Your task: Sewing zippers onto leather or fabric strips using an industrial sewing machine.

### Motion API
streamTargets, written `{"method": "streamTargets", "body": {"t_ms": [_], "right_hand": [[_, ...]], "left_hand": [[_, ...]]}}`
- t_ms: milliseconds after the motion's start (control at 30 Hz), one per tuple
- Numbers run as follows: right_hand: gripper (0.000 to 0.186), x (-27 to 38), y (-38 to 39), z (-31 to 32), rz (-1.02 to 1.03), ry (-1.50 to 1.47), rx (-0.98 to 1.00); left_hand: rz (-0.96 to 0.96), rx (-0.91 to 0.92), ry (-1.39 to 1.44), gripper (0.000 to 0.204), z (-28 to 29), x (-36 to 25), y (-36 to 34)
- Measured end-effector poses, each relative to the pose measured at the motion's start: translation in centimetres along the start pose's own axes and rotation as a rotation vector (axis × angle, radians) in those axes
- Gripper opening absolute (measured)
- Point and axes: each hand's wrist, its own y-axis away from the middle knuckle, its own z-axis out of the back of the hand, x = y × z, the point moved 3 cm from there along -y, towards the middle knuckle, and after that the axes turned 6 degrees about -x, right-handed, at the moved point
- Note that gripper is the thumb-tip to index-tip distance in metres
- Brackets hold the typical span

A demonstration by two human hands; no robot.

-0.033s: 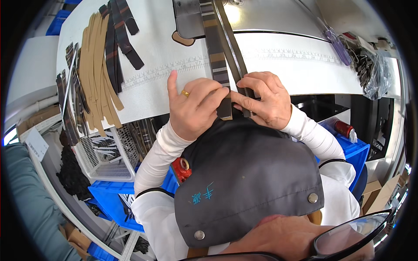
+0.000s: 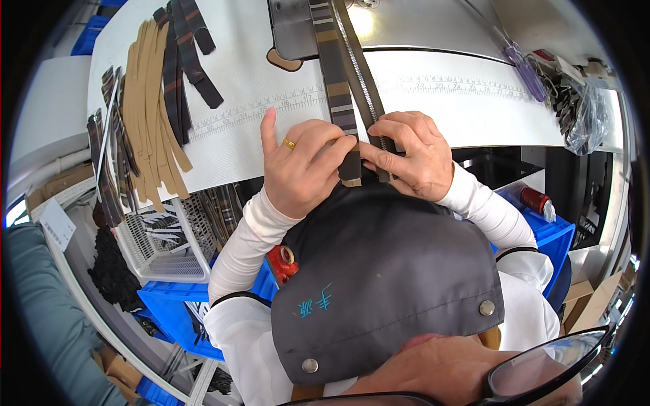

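A dark striped fabric strip point(image 2: 336, 88) and a zipper tape with metal teeth point(image 2: 362, 81) run side by side from the dark sewing machine bed toward the table's front edge. My left hand point(image 2: 301, 166) grips the striped strip near its lower end, fingers curled and little finger raised. My right hand point(image 2: 409, 155) pinches the zipper tape, thumb across the teeth near the strip. To the left lie long tan strips point(image 2: 149, 108) and dark striped strips point(image 2: 196, 64) on the white ruler-marked table point(image 2: 244, 149).
A plastic bag of scraps point(image 2: 579, 115) and purple-handled tool point(image 2: 525, 71) sit at right. Under the table are a white basket point(image 2: 156, 250), blue crates point(image 2: 162, 304) and red cylinders point(image 2: 535, 199). A dark apron point(image 2: 386, 271) covers my front.
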Motion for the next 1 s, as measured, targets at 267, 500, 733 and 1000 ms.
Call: {"method": "streamTargets", "body": {"t_ms": [267,500,733,1000], "right_hand": [[0.052,-0.1,-0.2,0.0,0.007,0.027,-0.014],[0.047,-0.2,-0.1,0.1,0.041,0.018,-0.06],[0.032,-0.8,1.1,0.2,0.185,-0.168,-0.213],[0.027,1.5,0.2,0.7,0.101,-0.087,-0.182]], "left_hand": [[0.049,0.036,0.081,0.032,-0.5,0.6,0.3],[0.063,0.057,0.126,0.029,-0.4,0.7,0.4],[0.045,0.014,0.105,0.027,-0.5,0.5,0.6],[0.028,0.012,0.089,0.024,-0.4,0.6,0.5]]}}
